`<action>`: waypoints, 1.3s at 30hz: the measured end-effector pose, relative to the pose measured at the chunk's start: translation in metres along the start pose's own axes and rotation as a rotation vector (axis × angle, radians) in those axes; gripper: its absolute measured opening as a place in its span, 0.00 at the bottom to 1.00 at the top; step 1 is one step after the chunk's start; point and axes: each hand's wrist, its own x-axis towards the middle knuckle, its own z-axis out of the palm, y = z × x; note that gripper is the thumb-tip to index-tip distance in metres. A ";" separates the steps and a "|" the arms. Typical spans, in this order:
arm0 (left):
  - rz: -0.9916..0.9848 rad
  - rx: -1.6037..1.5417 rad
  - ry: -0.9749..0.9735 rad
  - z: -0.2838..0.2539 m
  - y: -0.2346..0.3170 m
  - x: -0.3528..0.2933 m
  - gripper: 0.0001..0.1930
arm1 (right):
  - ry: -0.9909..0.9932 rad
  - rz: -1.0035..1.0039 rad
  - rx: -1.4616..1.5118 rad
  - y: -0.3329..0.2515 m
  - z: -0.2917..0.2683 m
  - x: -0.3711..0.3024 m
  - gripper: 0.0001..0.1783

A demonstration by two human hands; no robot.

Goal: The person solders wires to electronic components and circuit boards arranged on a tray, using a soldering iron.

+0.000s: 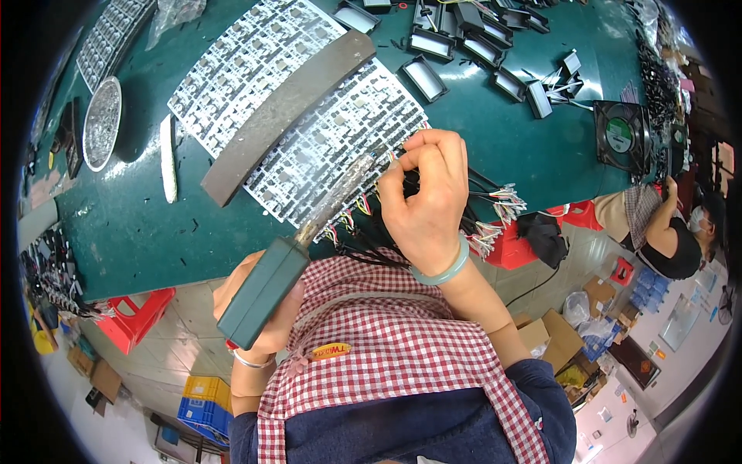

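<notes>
In my left hand (280,326) is a soldering iron (263,295) with a dark green handle. Its long, discoloured metal barrel points up and right, the tip close to the near right edge of a white circuit board panel (369,104). My right hand (427,207) is pinched at that same edge, beside the tip, on a thin wire whose end is mostly hidden by the fingers. Several coloured wires (362,206) line the panel's edge, their black cables (372,247) hanging toward my apron. A dark, heavy bar (286,116) lies across the panel.
Small black open cases (427,80) are scattered at the far right, with a black fan (621,138) nearer the table's right end. Leftward are an oval dish (102,124), a white stick (168,158) and stacked boards (112,40). Red stools (137,315) stand below; another person (668,240) sits right.
</notes>
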 end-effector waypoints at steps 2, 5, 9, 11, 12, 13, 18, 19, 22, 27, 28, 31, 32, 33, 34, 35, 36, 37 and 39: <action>0.005 -0.006 -0.009 0.000 -0.002 -0.001 0.13 | 0.008 0.005 0.027 0.001 0.000 -0.001 0.09; -0.023 -0.026 -0.001 0.000 -0.003 -0.002 0.13 | 0.019 0.032 0.090 0.001 -0.001 -0.003 0.09; -0.025 -0.023 -0.004 0.000 -0.005 -0.002 0.14 | 0.011 0.074 0.138 0.001 -0.002 -0.004 0.09; -0.012 -0.020 -0.006 0.000 -0.006 -0.002 0.14 | 0.003 0.076 0.143 0.001 -0.004 -0.003 0.09; -0.022 -0.026 -0.001 0.000 -0.006 -0.002 0.14 | -0.014 0.086 0.146 0.001 -0.005 -0.003 0.09; -0.027 -0.030 0.001 0.001 -0.006 -0.002 0.14 | -0.031 0.100 0.151 0.000 -0.006 -0.003 0.09; -0.037 -0.043 -0.012 0.001 -0.003 0.001 0.14 | -0.102 0.151 0.165 -0.001 -0.011 0.002 0.08; 0.006 -0.016 -0.024 0.001 -0.002 0.002 0.14 | -0.126 0.133 0.147 -0.001 -0.012 0.004 0.08; 0.135 0.055 -0.028 0.001 0.000 0.008 0.13 | -0.192 0.094 0.100 0.000 -0.016 0.011 0.07; 0.117 0.030 -0.065 0.001 0.005 0.014 0.12 | -0.229 0.125 0.085 -0.002 -0.018 0.017 0.06; 0.098 0.016 -0.086 0.001 0.006 0.015 0.12 | -0.233 0.141 0.083 -0.003 -0.018 0.017 0.06; 0.126 0.021 -0.089 0.001 0.006 0.016 0.13 | -0.227 0.132 0.061 -0.004 -0.018 0.017 0.05; 0.125 0.023 -0.089 0.001 0.007 0.016 0.13 | -0.228 0.133 0.062 -0.004 -0.018 0.017 0.05; 0.095 0.010 -0.102 0.000 0.007 0.016 0.13 | -0.223 0.129 0.058 -0.004 -0.017 0.017 0.05; 0.065 -0.003 -0.115 0.000 0.007 0.016 0.13 | -0.219 0.126 0.053 -0.004 -0.017 0.017 0.05; 0.066 -0.003 -0.115 0.000 0.008 0.016 0.13 | -0.219 0.126 0.053 -0.004 -0.017 0.017 0.05; 0.064 -0.009 -0.114 0.000 0.007 0.017 0.13 | -0.218 0.124 0.052 -0.004 -0.017 0.017 0.05; 0.061 -0.015 -0.113 0.001 0.008 0.017 0.13 | -0.217 0.122 0.052 -0.004 -0.017 0.017 0.05; 0.077 -0.005 -0.106 0.001 0.008 0.017 0.13 | -0.214 0.116 0.046 -0.004 -0.017 0.017 0.06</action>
